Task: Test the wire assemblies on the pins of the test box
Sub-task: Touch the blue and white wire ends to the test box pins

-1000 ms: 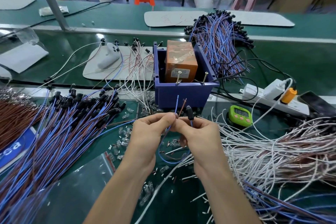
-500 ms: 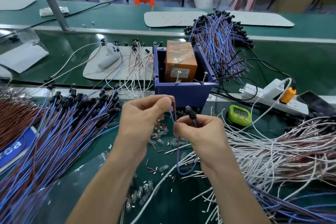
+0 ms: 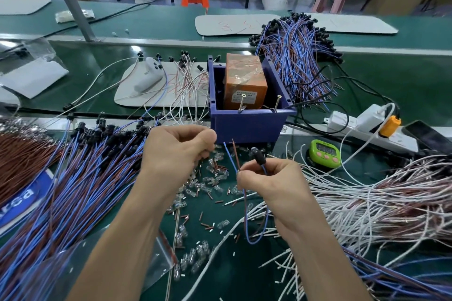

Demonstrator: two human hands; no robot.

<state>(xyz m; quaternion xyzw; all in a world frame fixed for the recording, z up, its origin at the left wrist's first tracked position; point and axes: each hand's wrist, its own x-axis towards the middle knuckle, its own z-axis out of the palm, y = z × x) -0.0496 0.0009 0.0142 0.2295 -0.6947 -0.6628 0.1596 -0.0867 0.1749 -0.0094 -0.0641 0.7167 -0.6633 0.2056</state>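
1. Green bench mat [image 3: 391,85] lies under everything in view.
2. Heap of blue and brown wires [image 3: 73,186] with black sockets covers the left side, and a tangle of white wires [image 3: 379,203] covers the right.
3. Dark blue plastic test box [image 3: 247,127] stands at the middle, beyond both hands. It holds an orange block [image 3: 244,80], and two metal screw pins [image 3: 242,102] stand tilted at its front rim.
4. Left hand [image 3: 178,151] hovers just in front of the box with its fingers curled in and the thumb against the forefinger. Whether it pinches anything cannot be told.
5. Right hand [image 3: 271,181] is beside it, apart from it, with thumb and forefinger clamped on a wire pair.
6. Blue and brown wire assembly [image 3: 254,239] hangs as a loop below the right hand. Its two bare ends stick up between the hands, below the box front and clear of the pins. Its black socket [image 3: 259,157] rises above the fingers.
7. Green digital timer [image 3: 325,151] sits right of the box.
8. Small clear glass bulbs [image 3: 215,181] are scattered on the mat under the hands.
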